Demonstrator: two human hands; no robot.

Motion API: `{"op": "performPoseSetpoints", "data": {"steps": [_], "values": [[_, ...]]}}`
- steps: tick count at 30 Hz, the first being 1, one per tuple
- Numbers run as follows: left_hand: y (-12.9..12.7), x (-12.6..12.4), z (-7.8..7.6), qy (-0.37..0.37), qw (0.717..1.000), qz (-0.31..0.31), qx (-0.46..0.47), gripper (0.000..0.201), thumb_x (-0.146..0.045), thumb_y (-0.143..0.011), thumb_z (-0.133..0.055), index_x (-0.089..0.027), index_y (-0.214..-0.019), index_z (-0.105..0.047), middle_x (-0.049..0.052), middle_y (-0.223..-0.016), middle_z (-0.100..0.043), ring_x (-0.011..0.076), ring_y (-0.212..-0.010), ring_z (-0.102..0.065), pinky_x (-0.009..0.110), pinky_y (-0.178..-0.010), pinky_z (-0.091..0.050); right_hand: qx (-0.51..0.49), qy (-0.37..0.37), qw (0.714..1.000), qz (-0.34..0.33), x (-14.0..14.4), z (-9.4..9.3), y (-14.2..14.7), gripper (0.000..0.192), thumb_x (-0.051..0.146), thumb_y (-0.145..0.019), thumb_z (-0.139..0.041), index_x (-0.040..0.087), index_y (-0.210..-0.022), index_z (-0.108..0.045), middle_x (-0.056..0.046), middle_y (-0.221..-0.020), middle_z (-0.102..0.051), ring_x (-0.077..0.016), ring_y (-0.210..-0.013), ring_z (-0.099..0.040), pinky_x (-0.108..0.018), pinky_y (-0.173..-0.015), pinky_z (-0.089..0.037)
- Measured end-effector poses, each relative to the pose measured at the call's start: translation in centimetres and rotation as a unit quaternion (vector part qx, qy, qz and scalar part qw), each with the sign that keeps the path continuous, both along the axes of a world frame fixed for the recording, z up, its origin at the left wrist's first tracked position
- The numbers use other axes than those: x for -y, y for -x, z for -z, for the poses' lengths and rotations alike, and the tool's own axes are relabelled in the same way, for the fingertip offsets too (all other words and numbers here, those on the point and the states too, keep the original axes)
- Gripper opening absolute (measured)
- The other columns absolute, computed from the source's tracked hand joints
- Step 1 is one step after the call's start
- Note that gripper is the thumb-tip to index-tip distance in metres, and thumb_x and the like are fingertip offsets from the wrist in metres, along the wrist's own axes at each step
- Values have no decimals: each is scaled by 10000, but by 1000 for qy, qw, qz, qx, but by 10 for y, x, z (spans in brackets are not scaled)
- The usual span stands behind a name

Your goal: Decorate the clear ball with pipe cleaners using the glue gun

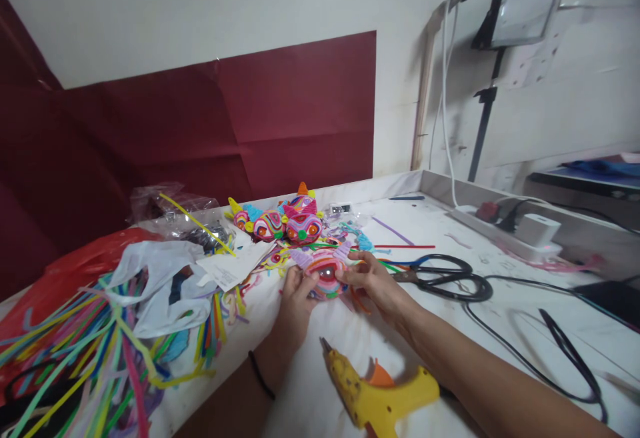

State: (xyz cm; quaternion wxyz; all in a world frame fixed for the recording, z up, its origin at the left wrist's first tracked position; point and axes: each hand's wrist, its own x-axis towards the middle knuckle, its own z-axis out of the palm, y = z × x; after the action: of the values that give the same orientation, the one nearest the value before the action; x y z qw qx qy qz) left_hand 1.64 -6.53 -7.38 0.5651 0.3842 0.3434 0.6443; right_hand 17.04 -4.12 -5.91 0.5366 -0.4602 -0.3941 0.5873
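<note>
Between my two hands is a round pipe-cleaner animal head (pixel 327 273), pink and striped, with lilac ears and a shiny dark red, glassy spot in its middle. My left hand (pixel 299 295) grips its left side, thumb on the front. On the other side, the fingers of my right hand (pixel 373 281) close on its right edge. A yellow glue gun (pixel 383 391) lies on the table just below, its nozzle pointing up and left. Black-handled scissors (pixel 445 278) rest to the right of my right hand, their blades partly hidden.
Several finished pipe-cleaner heads (pixel 303 221) stand behind my hands. Bundled pipe cleaners (pixel 105 351), a white plastic bag (pixel 160 278) and a red bag (pixel 85 271) crowd the left. At right are a power strip (pixel 505 235) and a black cable (pixel 520 351).
</note>
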Motion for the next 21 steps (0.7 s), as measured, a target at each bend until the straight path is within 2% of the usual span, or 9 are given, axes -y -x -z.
{"op": "performPoseSetpoints", "data": {"steps": [3, 9, 16, 21], "values": [[0, -1, 0, 0, 1000, -2, 0, 326, -327, -709, -806, -237, -944, -599, 20, -907, -667, 199, -847, -686, 335, -761, -578, 19, -11, 1000, -7, 1, 0, 0, 720, 278, -418, -896, 219, -1046, -549, 62, -684, -590, -149, -577, -582, -253, -503, -378], [1, 0, 1, -2, 1000, 7, -8, 301, -314, -738, -783, -246, -956, -587, 27, -976, -671, 202, -905, -688, 326, -778, -572, 40, -10, 999, 5, -1, 2, 2, 740, 345, -390, -884, 226, -1038, -548, 75, -691, -571, -116, -502, -505, -262, -493, -346], [-2, 5, -5, -12, 999, 20, -29, 332, -280, -714, -787, -239, -978, -589, 26, -1009, -685, 196, -902, -695, 320, -789, -562, 57, -20, 998, 6, -1, 1, 0, 744, 372, -401, -883, 215, -1045, -542, 69, -692, -575, -134, -546, -538, -268, -517, -359], [-3, 7, -9, -8, 999, 5, -47, 378, -232, -665, -818, -220, -961, -583, 18, -1022, -683, 173, -885, -685, 296, -787, -544, 60, -27, 998, 13, -1, 2, 0, 740, 389, -396, -882, 215, -1027, -537, 74, -687, -571, -138, -556, -553, -267, -521, -371]]}}
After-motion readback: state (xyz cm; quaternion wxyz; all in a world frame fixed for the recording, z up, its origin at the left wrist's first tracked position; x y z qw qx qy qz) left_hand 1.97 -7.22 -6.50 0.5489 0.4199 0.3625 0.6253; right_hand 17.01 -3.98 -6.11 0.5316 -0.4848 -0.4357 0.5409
